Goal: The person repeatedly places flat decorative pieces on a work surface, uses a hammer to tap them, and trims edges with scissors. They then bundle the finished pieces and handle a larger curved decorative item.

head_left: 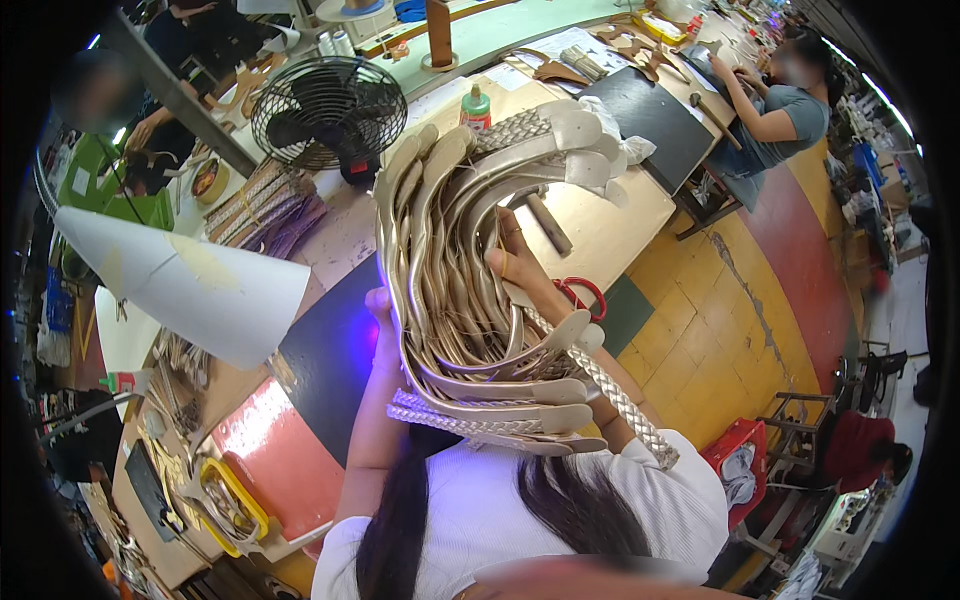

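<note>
In front of me hangs a thick stack of curved gold-beige leather straps (425, 260), with rounded pale ends and some braided sections. My right hand (510, 260) grips the stack at its inner curve, fingers bent against the straps. My left hand (380, 312) is pressed to the stack's left side; the thumb shows, while the other fingers are hidden behind it. One loose braided strap (620, 400) slants down across my right forearm. Red-handled scissors (582, 298) lie beside that forearm.
A hammer (548, 222) and a green-capped bottle (475, 108) are on the workbench beyond. A black fan (328, 115) and white cone lampshade (190, 285) stand left. A yellow tray (235, 508) sits lower left. A co-worker (775, 115) sits at the bench, far right.
</note>
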The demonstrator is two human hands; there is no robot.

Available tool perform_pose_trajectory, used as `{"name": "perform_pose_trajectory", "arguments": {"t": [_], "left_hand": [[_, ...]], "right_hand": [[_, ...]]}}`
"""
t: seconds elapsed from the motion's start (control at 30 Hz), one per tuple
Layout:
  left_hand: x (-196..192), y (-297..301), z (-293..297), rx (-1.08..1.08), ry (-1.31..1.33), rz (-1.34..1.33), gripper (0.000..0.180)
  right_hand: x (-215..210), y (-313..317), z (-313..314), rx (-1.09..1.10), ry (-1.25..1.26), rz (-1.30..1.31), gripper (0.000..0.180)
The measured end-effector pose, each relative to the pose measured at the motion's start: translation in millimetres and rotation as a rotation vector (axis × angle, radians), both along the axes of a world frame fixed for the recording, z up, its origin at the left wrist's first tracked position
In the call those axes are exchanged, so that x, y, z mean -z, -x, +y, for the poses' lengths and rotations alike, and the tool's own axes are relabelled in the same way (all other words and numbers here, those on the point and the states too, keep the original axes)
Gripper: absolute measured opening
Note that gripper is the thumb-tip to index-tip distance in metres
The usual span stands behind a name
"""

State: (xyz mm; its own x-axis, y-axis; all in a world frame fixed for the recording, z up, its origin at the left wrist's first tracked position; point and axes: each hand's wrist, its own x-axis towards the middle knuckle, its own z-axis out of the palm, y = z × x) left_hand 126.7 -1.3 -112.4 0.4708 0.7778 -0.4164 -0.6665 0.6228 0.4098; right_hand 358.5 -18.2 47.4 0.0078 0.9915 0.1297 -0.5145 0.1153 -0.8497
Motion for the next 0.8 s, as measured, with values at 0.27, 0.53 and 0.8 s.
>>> {"name": "perform_pose_trajectory", "arguments": {"t": [0.27,0.53,0.8], "left_hand": [[-0.5,22.4,-0.4,0.042,-0.030,-0.024,0.052],[-57.1,55.1,11.3,0.262,-0.195,-0.027,0.051],[-160.8,32.3,18.1,0.244,-0.528,0.348,0.082]], "right_hand": [[-13.6,-34.4,-5.3,0.345,0.128,0.213,0.077],[-76.5,-98.9,-31.1,0.456,-0.078,-0.575,0.110],[-121.5,-96.6,17.5,-0.006,0.088,-1.038,0.097]]}}
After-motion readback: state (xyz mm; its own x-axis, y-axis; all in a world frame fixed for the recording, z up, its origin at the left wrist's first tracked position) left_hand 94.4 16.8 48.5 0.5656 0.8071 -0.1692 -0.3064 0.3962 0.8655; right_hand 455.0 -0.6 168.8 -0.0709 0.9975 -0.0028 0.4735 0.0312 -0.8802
